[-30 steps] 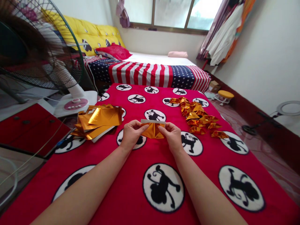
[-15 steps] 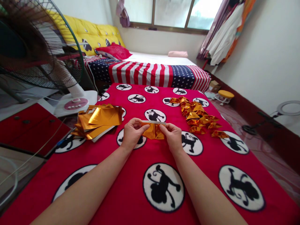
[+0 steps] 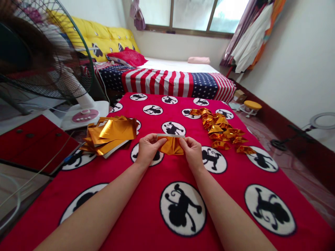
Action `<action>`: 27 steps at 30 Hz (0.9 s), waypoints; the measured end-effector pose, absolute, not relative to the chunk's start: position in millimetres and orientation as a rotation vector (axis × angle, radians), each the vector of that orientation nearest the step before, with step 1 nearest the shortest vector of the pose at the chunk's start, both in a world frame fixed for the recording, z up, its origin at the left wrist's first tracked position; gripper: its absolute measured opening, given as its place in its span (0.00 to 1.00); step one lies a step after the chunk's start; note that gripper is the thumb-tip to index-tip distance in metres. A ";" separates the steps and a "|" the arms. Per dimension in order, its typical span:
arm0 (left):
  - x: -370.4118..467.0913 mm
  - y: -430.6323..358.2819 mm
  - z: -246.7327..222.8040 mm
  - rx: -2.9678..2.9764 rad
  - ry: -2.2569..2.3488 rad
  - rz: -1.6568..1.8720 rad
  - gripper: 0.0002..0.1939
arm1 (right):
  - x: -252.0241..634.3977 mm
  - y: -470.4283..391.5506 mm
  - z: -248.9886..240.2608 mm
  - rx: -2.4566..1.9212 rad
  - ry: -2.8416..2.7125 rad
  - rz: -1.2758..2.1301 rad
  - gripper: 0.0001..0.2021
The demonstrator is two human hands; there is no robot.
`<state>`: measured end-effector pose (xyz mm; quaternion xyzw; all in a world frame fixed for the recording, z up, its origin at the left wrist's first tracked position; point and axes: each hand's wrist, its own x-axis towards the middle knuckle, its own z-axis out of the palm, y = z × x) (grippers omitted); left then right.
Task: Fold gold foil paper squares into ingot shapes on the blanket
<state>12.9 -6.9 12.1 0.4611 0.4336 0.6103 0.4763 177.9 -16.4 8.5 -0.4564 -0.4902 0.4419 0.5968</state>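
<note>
A small gold foil paper [image 3: 171, 145] with a pale strip along its top edge is stretched between my two hands, over the middle of the red cloth. My left hand [image 3: 148, 150] pinches its left end, thumb on the near face. At the right end, my right hand [image 3: 192, 150] holds it the same way. To the left lies a loose stack of flat gold sheets [image 3: 117, 130]. Several folded gold foil pieces [image 3: 216, 129] are heaped on the cloth at the right, beyond my right hand.
The red cloth [image 3: 125, 209] with monkey prints covers the surface before me. A fan [image 3: 83, 94] with blurred blades stands at the left, beside a red cabinet [image 3: 34, 143]. Behind is a bed [image 3: 162, 83]; a yellow stool [image 3: 252, 104] and a ring stand [image 3: 295, 130] are at the right.
Both hands keep their hold on the foil paper, with only slight finger movement. The paper's lower part now looks a little more gathered. The fan's blades have turned.
</note>
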 end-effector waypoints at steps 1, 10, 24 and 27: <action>12.5 -6.1 11.2 1.119 1.059 1.508 0.17 | 177.2 -16.5 8.5 -1.030 -1.153 1.067 0.15; 9.9 -3.5 7.8 1.177 1.020 1.490 0.21 | 173.1 -15.6 10.1 -0.933 -1.062 1.234 0.19; 16.3 -8.4 16.1 1.105 1.004 1.333 0.38 | 175.7 -12.6 6.7 -0.934 -1.127 1.165 0.24; 15.1 -8.1 16.1 1.148 0.992 1.306 0.29 | 176.1 -12.4 6.7 -0.918 -1.160 1.197 0.23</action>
